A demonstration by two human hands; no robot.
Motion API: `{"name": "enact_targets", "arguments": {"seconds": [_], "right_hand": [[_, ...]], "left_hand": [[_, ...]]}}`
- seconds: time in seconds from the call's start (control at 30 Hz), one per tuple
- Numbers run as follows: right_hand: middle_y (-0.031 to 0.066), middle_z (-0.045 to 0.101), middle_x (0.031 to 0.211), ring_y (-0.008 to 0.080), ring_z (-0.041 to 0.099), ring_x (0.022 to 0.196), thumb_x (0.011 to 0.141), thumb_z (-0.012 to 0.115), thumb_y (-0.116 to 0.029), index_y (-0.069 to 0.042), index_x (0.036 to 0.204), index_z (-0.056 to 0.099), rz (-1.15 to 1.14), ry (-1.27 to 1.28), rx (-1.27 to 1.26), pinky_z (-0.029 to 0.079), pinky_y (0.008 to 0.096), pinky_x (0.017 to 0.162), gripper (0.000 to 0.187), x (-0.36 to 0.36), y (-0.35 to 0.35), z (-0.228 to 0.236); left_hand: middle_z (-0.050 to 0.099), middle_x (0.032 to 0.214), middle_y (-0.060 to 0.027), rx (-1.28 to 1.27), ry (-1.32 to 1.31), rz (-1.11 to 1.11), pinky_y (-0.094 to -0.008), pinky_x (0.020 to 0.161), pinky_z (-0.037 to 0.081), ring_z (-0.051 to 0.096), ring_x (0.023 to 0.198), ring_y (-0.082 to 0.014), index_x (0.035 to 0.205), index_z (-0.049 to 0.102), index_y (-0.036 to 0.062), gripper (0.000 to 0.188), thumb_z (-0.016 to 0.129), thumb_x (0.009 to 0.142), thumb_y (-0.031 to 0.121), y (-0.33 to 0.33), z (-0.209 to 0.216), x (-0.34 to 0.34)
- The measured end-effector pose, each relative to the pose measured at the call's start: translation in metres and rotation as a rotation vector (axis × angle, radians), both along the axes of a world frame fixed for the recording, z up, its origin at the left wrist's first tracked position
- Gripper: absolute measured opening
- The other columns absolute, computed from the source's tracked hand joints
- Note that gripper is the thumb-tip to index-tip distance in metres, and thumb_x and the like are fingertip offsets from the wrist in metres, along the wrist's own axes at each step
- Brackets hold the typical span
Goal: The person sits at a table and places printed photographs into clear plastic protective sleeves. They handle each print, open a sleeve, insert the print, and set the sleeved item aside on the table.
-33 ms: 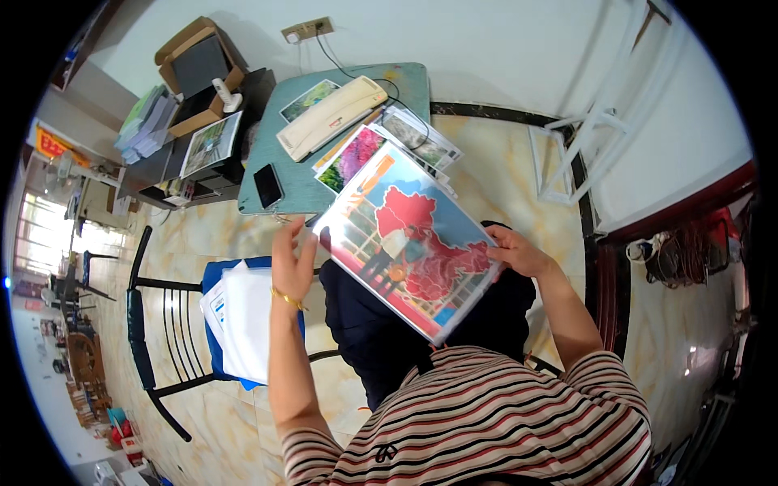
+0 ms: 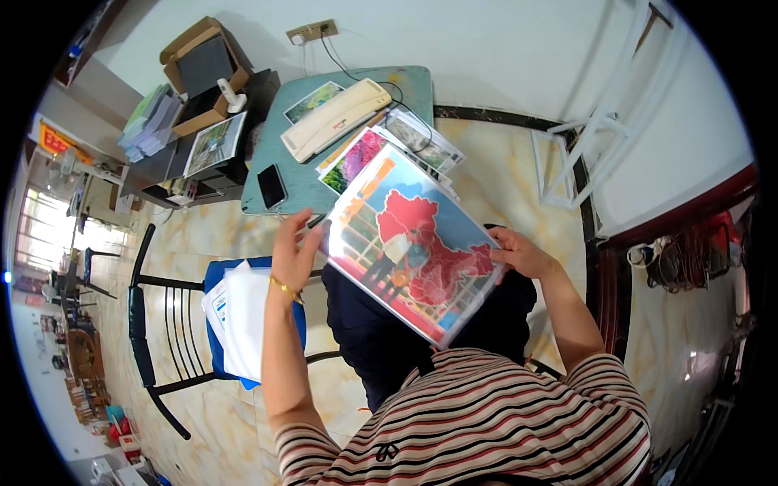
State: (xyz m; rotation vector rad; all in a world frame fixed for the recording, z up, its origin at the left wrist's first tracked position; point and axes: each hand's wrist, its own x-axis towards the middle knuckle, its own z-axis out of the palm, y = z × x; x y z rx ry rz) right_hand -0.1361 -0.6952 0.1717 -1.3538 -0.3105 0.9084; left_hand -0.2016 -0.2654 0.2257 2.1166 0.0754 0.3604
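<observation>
A glossy picture sheet (image 2: 442, 211) with a red map on a blue ground is tilted over my lap. My right hand (image 2: 523, 253) grips its right edge, thumb on top. Beside its left corner is my left hand (image 2: 293, 249), fingers apart, with a yellow bracelet at the wrist; whether the fingertips touch the sheet I cannot tell. Light glares off the sheet's left part. Just beyond it, several printed photos (image 2: 356, 162) lie in a loose pile on the green table (image 2: 259, 154), partly covered by the sheet.
A long cream laminator (image 2: 336, 120) with a cord lies on the table, near a black phone (image 2: 271, 186). At my left, a chair (image 2: 139, 304) bears white sheets (image 2: 243, 324). A dark cabinet holds an open cardboard box (image 2: 203, 121) and a paper stack (image 2: 150, 125). A white metal frame (image 2: 559, 170) stands right.
</observation>
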Motion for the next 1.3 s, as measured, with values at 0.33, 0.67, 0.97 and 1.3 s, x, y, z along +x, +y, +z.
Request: {"name": "enact_targets", "arguments": {"seconds": [0.33, 0.67, 0.97, 1.3], "right_hand": [[0.0075, 0.062, 0.097, 0.0151, 0.064, 0.077, 0.093, 0.051, -0.008, -0.001, 0.121, 0.045, 0.149, -0.060, 0.046, 0.058, 0.0294, 0.058, 0.030, 0.004, -0.010, 0.030], [0.0059, 0.060, 0.095, 0.0149, 0.062, 0.079, 0.092, 0.051, -0.007, -0.002, 0.120, 0.045, 0.247, -0.050, 0.039, 0.059, 0.0311, 0.059, 0.029, 0.005, -0.006, 0.037], [0.0057, 0.060, 0.095, 0.0144, 0.061, 0.082, 0.092, 0.052, -0.007, -0.002, 0.124, 0.043, 0.267, -0.087, -0.019, 0.058, 0.0310, 0.061, 0.033, 0.008, -0.007, 0.052], [-0.0002, 0.061, 0.100, 0.0072, 0.054, 0.087, 0.090, 0.056, -0.007, -0.002, 0.119, 0.052, 0.336, -0.141, -0.340, 0.046, 0.0249, 0.076, 0.030, 0.037, -0.035, 0.054]], "left_hand": [[0.055, 0.074, 0.0078, -0.344, 0.445, -0.306, -0.0178, 0.054, 0.033, 0.042, 0.063, -0.0005, 0.090, 0.064, 0.0026, 0.017, 0.068, 0.086, 0.019, -0.046, 0.076, 0.044], [0.053, 0.069, 0.0065, -0.326, 0.311, -0.284, -0.0179, 0.052, 0.033, 0.043, 0.060, -0.0008, 0.084, 0.061, 0.0030, 0.014, 0.071, 0.082, 0.013, -0.058, 0.076, 0.038], [0.058, 0.072, 0.0041, -0.666, 0.188, -0.184, -0.0163, 0.053, 0.038, 0.047, 0.060, -0.0009, 0.089, 0.062, 0.0017, 0.011, 0.066, 0.087, 0.012, -0.059, 0.055, 0.038], [0.067, 0.092, -0.0061, -1.149, 0.599, -0.432, -0.0253, 0.075, 0.054, 0.065, 0.084, -0.0131, 0.098, 0.063, 0.0011, 0.014, 0.058, 0.091, 0.012, -0.057, 0.031, 0.010]]}}
